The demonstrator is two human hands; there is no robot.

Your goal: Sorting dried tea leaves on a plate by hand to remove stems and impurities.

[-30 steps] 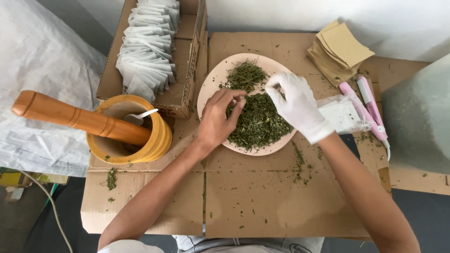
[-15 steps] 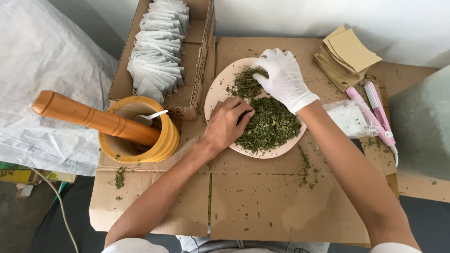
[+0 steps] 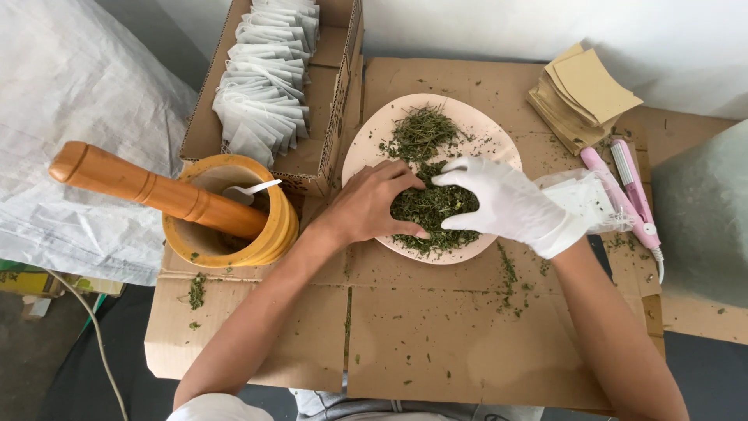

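— What were the two hands doing at that point?

— They were gathering. The bare left hand (image 3: 374, 204) came in from 9 o'clock and the gloved right hand (image 3: 506, 204) from 3 o'clock, meeting over the dried green herb (image 3: 432, 209) on the pale plate (image 3: 366, 140).

— And the fingers?

— On the left they lay together, curled down onto the heap; I couldn't tell whether they had closed on any of it. On the right they were a little apart, tips resting on the herb, gripping nothing.

— Where did the herb sit?

— Mostly in a dark heap at the plate's 6 o'clock half, between the palms. A smaller, stalkier tuft (image 3: 421, 132) lay at 12 o'clock, and crumbs were strewn over the cardboard (image 3: 452, 335).

— How did it look?

— Dry, flaky and loose. By my judgement, lifting any would have called for palms pressed close and cupped, or flakes would spill.

— Anything else around?

— A yellow mortar (image 3: 273, 234) with a wooden pestle (image 3: 156, 191) at 9 o'clock, and a box of white sachets (image 3: 265, 78) at 11.
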